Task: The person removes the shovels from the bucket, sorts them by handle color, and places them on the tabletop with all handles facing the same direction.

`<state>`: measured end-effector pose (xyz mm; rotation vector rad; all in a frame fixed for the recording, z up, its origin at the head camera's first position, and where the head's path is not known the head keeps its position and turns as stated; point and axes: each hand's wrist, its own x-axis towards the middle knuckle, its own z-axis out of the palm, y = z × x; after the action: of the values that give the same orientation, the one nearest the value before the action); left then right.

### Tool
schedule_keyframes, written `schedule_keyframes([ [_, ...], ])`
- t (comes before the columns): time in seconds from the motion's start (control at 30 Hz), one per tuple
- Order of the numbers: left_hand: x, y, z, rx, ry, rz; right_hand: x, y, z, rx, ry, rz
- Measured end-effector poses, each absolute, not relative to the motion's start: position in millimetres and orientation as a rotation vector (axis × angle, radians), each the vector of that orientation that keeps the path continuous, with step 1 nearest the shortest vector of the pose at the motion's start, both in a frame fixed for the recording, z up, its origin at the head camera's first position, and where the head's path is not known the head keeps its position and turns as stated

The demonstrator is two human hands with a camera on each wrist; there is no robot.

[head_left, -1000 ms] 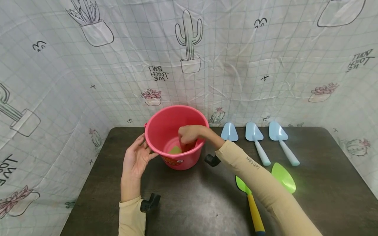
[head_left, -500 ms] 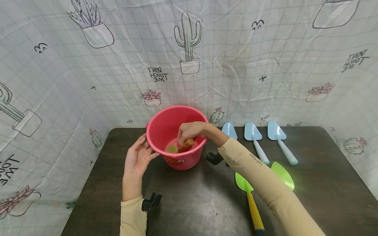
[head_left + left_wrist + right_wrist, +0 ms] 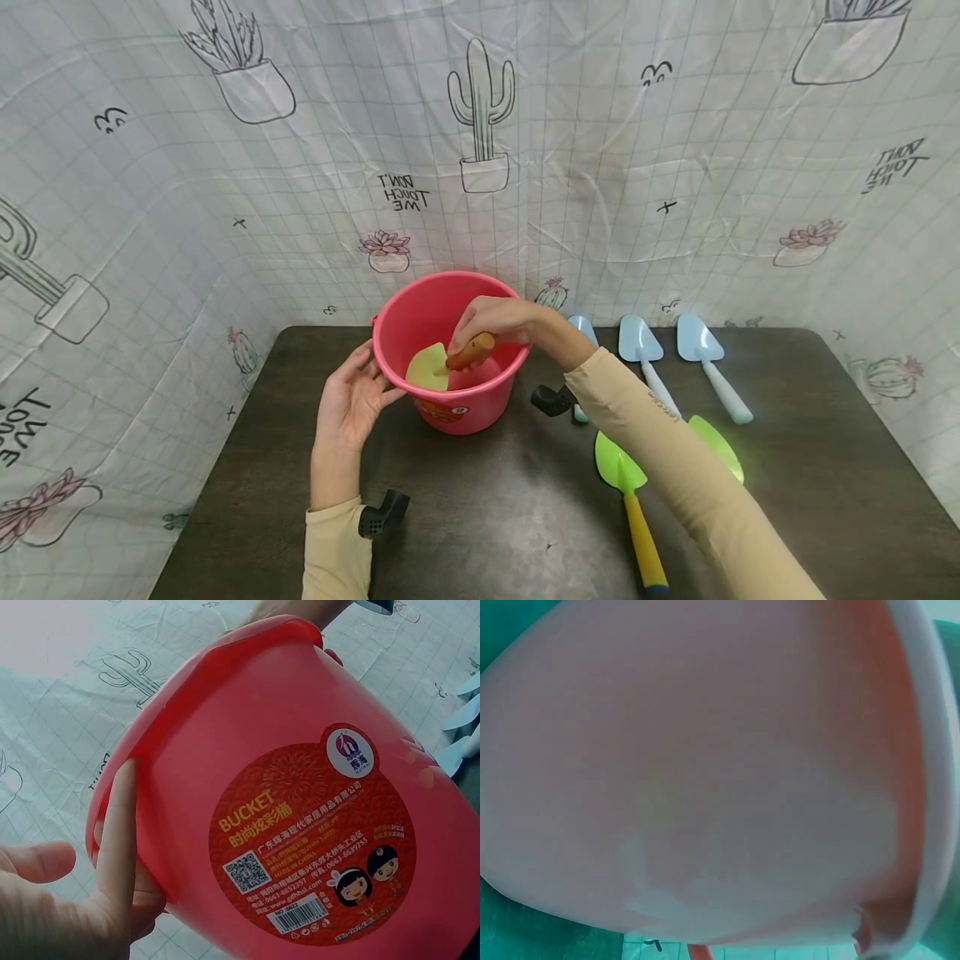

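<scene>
A pink bucket [image 3: 465,414] stands near the back of the table, a red label on its side. My left hand [image 3: 351,404] rests against its left side; in the left wrist view a straight finger [image 3: 118,825] touches the wall just under the rim. Inside the bucket, my right hand [image 3: 491,321] grips a trowel by its brown wooden handle [image 3: 471,351]. The trowel's pale yellow-green blade [image 3: 427,367] points left, below the rim. In the right wrist view the bucket's outer wall [image 3: 705,772] fills most of the picture, and the right hand is hidden.
Light-blue trowels [image 3: 640,340] lie in a row at the back right, one partly behind the right forearm. A green trowel with a yellow handle [image 3: 643,542] and another green blade [image 3: 716,446] lie nearer. A patterned cloth [image 3: 600,167] hangs behind the dark table [image 3: 480,517].
My right hand has risen inside the bucket with the trowel, so its handle and more of its blade show. The left hand has stayed at the bucket's side.
</scene>
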<state>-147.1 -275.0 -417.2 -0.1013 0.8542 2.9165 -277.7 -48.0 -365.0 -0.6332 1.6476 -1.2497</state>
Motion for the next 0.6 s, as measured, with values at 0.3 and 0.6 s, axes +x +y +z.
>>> schedule_keyframes([
  [0.3, -148.2, -276.6, -416.7, -0.109, 0.853, 2.897, -280.6, -36.0, -360.1, -0.491, 1.570, -1.458],
  [0.6, -150.1, -276.4, -416.8, -0.120, 0.854, 2.908, -286.0, -24.3, -356.2, -0.355, 1.484, -1.644],
])
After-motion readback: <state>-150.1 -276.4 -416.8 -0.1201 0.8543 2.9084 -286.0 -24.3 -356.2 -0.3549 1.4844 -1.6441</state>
